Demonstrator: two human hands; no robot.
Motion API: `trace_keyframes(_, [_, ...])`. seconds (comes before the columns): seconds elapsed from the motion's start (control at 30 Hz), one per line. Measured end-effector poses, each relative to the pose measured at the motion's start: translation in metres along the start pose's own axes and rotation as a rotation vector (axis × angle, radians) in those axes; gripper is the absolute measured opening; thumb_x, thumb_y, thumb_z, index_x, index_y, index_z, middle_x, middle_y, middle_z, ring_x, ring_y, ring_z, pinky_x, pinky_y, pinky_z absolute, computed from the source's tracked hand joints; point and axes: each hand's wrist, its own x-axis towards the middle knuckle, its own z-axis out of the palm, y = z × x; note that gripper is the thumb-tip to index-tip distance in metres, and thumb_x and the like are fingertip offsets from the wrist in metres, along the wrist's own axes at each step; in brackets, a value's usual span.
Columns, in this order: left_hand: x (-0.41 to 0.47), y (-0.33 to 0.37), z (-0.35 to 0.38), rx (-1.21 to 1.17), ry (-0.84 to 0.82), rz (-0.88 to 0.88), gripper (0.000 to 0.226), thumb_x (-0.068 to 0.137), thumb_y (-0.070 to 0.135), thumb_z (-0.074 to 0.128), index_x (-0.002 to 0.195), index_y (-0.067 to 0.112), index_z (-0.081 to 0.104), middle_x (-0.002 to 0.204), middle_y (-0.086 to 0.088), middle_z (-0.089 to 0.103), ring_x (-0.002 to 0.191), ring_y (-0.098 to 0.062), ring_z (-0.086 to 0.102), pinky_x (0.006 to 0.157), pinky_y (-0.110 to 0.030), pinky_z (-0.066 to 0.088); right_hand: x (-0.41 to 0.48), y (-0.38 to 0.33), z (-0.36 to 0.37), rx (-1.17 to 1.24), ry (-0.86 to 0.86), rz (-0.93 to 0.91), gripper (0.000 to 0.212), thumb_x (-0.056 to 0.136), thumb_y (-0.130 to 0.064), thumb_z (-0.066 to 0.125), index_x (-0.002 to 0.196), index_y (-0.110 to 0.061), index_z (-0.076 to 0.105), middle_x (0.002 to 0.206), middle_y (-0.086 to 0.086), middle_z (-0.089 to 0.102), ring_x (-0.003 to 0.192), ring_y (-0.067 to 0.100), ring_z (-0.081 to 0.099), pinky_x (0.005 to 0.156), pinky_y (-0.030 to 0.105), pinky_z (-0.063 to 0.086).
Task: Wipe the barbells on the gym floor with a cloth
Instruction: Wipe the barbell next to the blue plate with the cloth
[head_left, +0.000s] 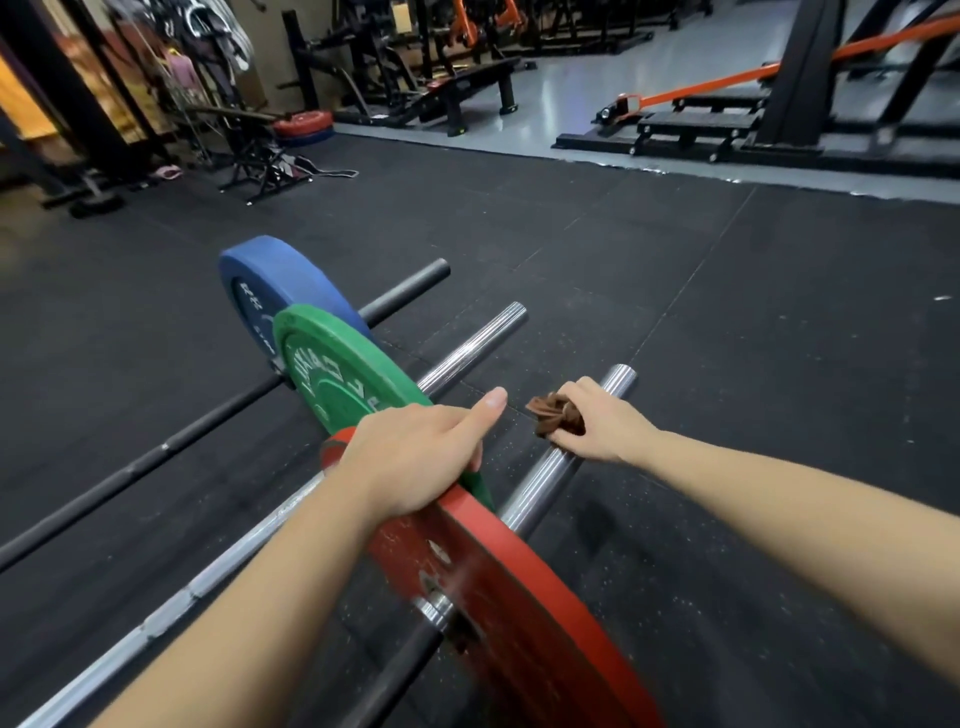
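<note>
Three barbells lie side by side on the black gym floor. The nearest carries a red plate (514, 587), the middle one a green plate (343, 374), the far black one a blue plate (275, 291). My left hand (415, 457) grips the top edge of the red plate, thumb pointing forward. My right hand (592, 421) holds a crumpled brown cloth (553, 413) wrapped around the chrome sleeve (540, 483) of the nearest barbell, close to its end. The sleeve's tip (621, 376) sticks out beyond my fingers.
The middle barbell's chrome sleeve (472, 345) and the far black sleeve (410, 288) point toward the back right. Racks, benches and stacked plates (304, 127) stand at the back. A machine with an orange bar (727, 85) sits on the grey floor, back right.
</note>
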Motion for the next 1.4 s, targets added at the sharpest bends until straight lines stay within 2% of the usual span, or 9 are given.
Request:
trace_keyframes(0.17, [-0.001, 0.004, 0.003, 0.021, -0.007, 0.005, 0.085, 0.092, 0.082, -0.001, 0.081, 0.030, 0.066, 0.073, 0.010, 0.066, 0.090, -0.013, 0.063, 0.102, -0.041, 0.043, 0.001, 0.021, -0.005, 0.023, -0.038, -0.120, 0.040, 0.091, -0.051, 0.066, 0.120, -0.026, 0.051, 0.107, -0.007, 0.046, 0.093, 0.015, 0.057, 0.086, 0.033, 0.046])
trace_keyframes(0.47, [0.000, 0.006, 0.004, 0.054, 0.023, -0.008, 0.079, 0.093, 0.080, 0.005, 0.081, 0.028, 0.064, 0.069, 0.016, 0.065, 0.089, -0.012, 0.064, 0.099, -0.039, 0.045, 0.047, 0.048, -0.008, 0.057, 0.222, 0.227, 0.035, 0.094, -0.031, 0.063, 0.121, -0.015, 0.048, 0.113, 0.008, 0.045, 0.100, 0.038, 0.060, 0.083, 0.041, 0.048])
trace_keyframes(0.57, [0.001, 0.003, 0.004, 0.068, 0.043, -0.023, 0.069, 0.097, 0.076, 0.014, 0.083, 0.028, 0.062, 0.070, 0.014, 0.064, 0.088, -0.012, 0.063, 0.098, -0.040, 0.046, 0.033, 0.029, 0.001, 0.017, 0.180, 0.167, 0.037, 0.093, -0.033, 0.064, 0.122, -0.016, 0.050, 0.118, 0.007, 0.048, 0.101, 0.033, 0.060, 0.085, 0.041, 0.048])
trace_keyframes(0.73, [0.002, 0.000, 0.002, 0.044, 0.064, -0.024, 0.066, 0.099, 0.074, 0.018, 0.081, 0.028, 0.061, 0.070, 0.010, 0.065, 0.086, -0.013, 0.064, 0.098, -0.041, 0.046, -0.014, -0.014, 0.020, 0.142, 0.146, 0.025, 0.033, 0.092, -0.032, 0.066, 0.120, -0.021, 0.052, 0.112, -0.003, 0.045, 0.090, 0.022, 0.060, 0.073, 0.031, 0.042])
trace_keyframes(0.9, [-0.002, 0.001, 0.003, 0.049, 0.095, -0.016, 0.070, 0.097, 0.076, 0.015, 0.079, 0.026, 0.061, 0.073, 0.008, 0.066, 0.088, -0.015, 0.063, 0.098, -0.042, 0.046, -0.056, -0.048, 0.050, 0.221, 0.058, -0.172, 0.036, 0.086, -0.035, 0.063, 0.120, -0.028, 0.050, 0.114, -0.008, 0.044, 0.097, 0.016, 0.059, 0.084, 0.038, 0.050])
trace_keyframes(1.07, [-0.007, 0.008, 0.004, 0.081, 0.098, -0.011, 0.073, 0.097, 0.076, 0.014, 0.076, 0.022, 0.059, 0.074, 0.007, 0.065, 0.090, -0.022, 0.064, 0.096, -0.041, 0.047, -0.053, -0.039, 0.039, 0.079, -0.023, -0.280, 0.042, 0.091, -0.034, 0.065, 0.129, -0.024, 0.050, 0.117, -0.004, 0.045, 0.099, 0.018, 0.059, 0.086, 0.036, 0.049])
trace_keyframes(1.13, [-0.008, 0.010, 0.003, 0.093, 0.095, -0.017, 0.074, 0.098, 0.075, 0.015, 0.076, 0.021, 0.059, 0.074, 0.007, 0.065, 0.091, -0.023, 0.064, 0.097, -0.041, 0.047, -0.040, -0.021, 0.026, 0.053, 0.012, -0.237, 0.041, 0.092, -0.030, 0.068, 0.129, -0.022, 0.052, 0.115, -0.002, 0.046, 0.100, 0.020, 0.060, 0.087, 0.034, 0.048])
trace_keyframes(1.3, [-0.010, 0.013, 0.003, 0.095, 0.114, -0.017, 0.074, 0.099, 0.074, 0.016, 0.080, 0.018, 0.061, 0.074, 0.006, 0.065, 0.090, -0.021, 0.064, 0.096, -0.040, 0.047, 0.000, 0.031, 0.000, 0.056, 0.190, 0.105, 0.035, 0.096, -0.023, 0.066, 0.128, -0.015, 0.054, 0.122, 0.009, 0.049, 0.111, 0.032, 0.057, 0.092, 0.035, 0.044])
trace_keyframes(1.4, [-0.008, 0.009, 0.004, 0.065, 0.130, -0.026, 0.073, 0.099, 0.074, 0.017, 0.079, 0.019, 0.060, 0.067, 0.008, 0.062, 0.084, -0.016, 0.063, 0.095, -0.039, 0.048, 0.005, 0.026, 0.005, 0.044, 0.199, 0.139, 0.032, 0.094, -0.020, 0.066, 0.123, -0.013, 0.054, 0.120, 0.010, 0.047, 0.106, 0.034, 0.057, 0.091, 0.038, 0.047])
